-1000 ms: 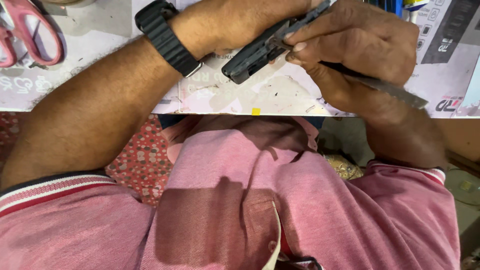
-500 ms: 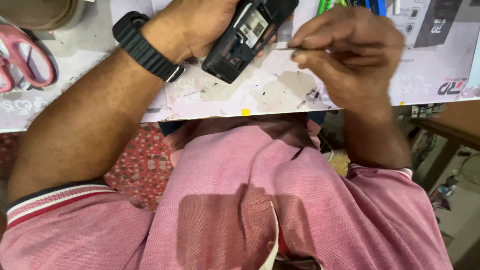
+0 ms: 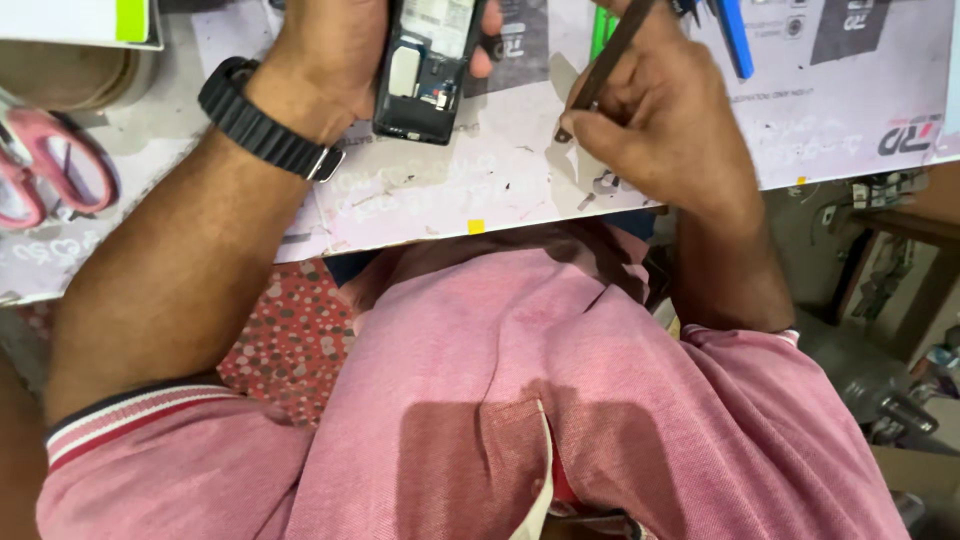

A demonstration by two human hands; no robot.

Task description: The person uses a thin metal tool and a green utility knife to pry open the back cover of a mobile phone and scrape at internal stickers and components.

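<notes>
Hands grasp: left hand (image 3: 335, 55) an opened phone (image 3: 425, 65), right hand (image 3: 660, 130) a tool (image 3: 610, 60).

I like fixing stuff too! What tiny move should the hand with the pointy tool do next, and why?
Probably bring the tool's tip left, over to the open phone. The left hand holds the opened phone with its insides showing, while the right hand grips the thin dark tool with its tip resting on the scuffed white mat, apart from the phone. That is only my guess.
</notes>
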